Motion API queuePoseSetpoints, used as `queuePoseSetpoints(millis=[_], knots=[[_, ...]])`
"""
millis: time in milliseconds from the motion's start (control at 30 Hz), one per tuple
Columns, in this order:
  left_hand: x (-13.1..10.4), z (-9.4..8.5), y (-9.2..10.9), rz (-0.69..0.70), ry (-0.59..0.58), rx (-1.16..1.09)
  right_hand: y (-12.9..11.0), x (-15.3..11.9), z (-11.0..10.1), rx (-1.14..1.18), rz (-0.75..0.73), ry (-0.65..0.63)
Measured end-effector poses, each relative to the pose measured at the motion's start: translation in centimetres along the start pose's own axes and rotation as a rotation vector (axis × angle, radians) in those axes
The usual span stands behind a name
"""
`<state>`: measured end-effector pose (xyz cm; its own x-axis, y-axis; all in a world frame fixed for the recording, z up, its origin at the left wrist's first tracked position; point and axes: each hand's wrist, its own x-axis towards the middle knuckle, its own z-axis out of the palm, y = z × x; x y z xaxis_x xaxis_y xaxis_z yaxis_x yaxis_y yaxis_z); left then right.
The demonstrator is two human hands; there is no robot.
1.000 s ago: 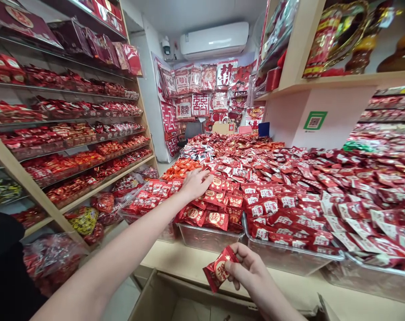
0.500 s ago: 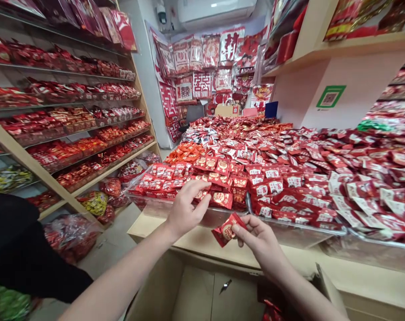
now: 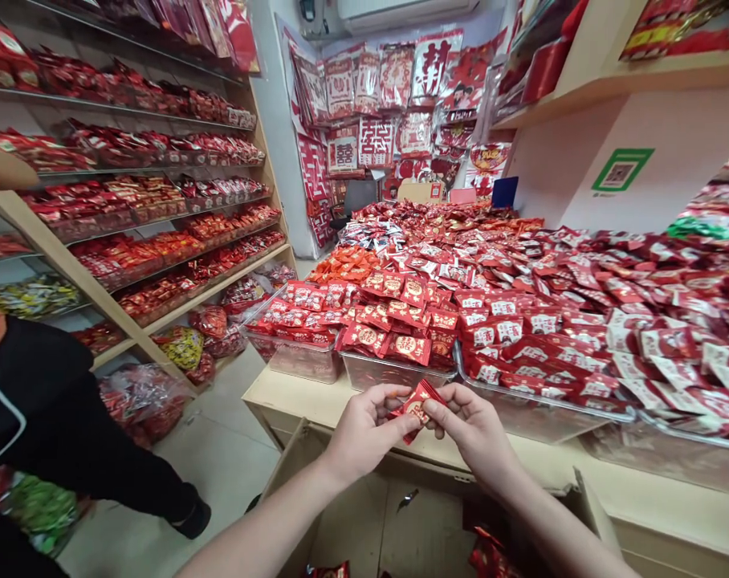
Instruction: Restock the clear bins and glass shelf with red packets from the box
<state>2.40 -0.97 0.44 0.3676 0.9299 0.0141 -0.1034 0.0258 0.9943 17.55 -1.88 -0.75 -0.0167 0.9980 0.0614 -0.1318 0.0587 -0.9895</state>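
Between my two hands is a small red candy packet with gold print, held above the front edge of the counter. My left hand pinches its left side with thumb and fingers. On the right side, my right hand grips it the same way. Just beyond my hands, a clear plastic bin holds rows of like red packets. Below my forearms stands an open cardboard box, with a few red packets and a small dark object inside.
More clear bins of red packets line the counter. At left, shelves hold many packets, and bagged goods lie on the floor. A person in dark trousers stands near them. An overhanging shelf is at upper right.
My left hand has come down and right from above the bin onto the packet in my right hand. The person at left shows more of a leg and an arm. The view has shifted slightly.
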Motion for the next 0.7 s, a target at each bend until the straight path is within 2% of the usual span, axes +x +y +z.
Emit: queuePoseSetpoints(millis=[133,267,467,600,700], knots=[[-0.4,-0.1,0.0,0.026,0.086,-0.024,0.0,-0.2,0.4,-0.027,0.013,-0.090],[-0.6,-0.6,0.0,0.053,0.119,-0.093,0.3,-0.6,0.7,-0.079,-0.029,-0.181],[-0.9,-0.9,-0.4,0.037,0.142,-0.199,1.2,-0.9,0.5,-0.557,-0.373,-0.195],[-1.4,-0.3,-0.9,0.009,0.216,-0.307,1.1,-1.2,0.6,-0.645,-0.473,-0.134],[-1.6,-0.3,-0.9,-0.020,0.253,-0.330,0.7,-1.3,0.7,-0.684,-0.544,-0.188]])
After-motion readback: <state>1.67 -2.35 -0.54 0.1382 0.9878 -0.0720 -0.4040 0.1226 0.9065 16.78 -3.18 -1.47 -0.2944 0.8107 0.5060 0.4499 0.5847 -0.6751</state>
